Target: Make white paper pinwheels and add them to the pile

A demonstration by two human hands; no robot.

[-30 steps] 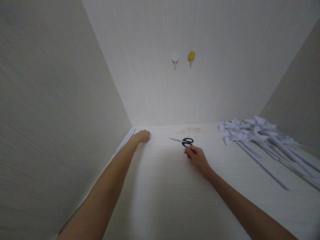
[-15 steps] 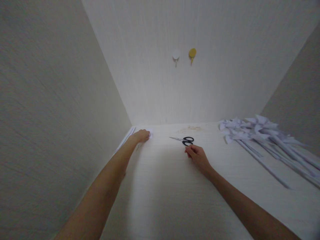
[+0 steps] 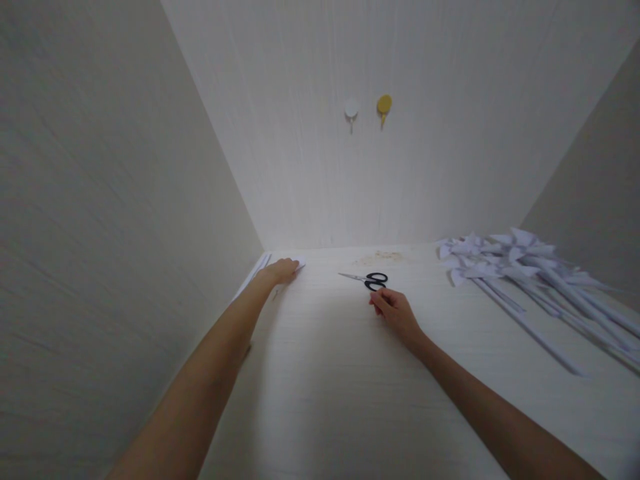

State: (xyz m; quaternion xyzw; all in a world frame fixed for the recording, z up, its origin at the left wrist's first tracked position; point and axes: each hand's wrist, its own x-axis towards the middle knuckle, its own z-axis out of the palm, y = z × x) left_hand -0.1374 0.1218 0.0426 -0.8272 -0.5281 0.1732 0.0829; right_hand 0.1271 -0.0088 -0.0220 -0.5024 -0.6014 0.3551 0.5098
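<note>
My left hand is at the back left of the white surface, its fingers closed on a small piece of white paper. Most of that paper is hidden behind the fingers. Beside this hand, along the left wall, lie long white paper strips or sticks. My right hand rests mid-surface with thumb and fingers pinched together; whatever they may hold is too small to make out. Just beyond its fingertips lies a pair of scissors with black handles, blades pointing left.
Several white paper pinwheels on long paper sticks are heaped at the right. Brownish marks show on the surface near the back wall. A white hook and a yellow hook are on that wall.
The piece of paper at my left hand has shifted, its visible edge now tilted up from the surface. My right hand and the scissors have stayed in place.
</note>
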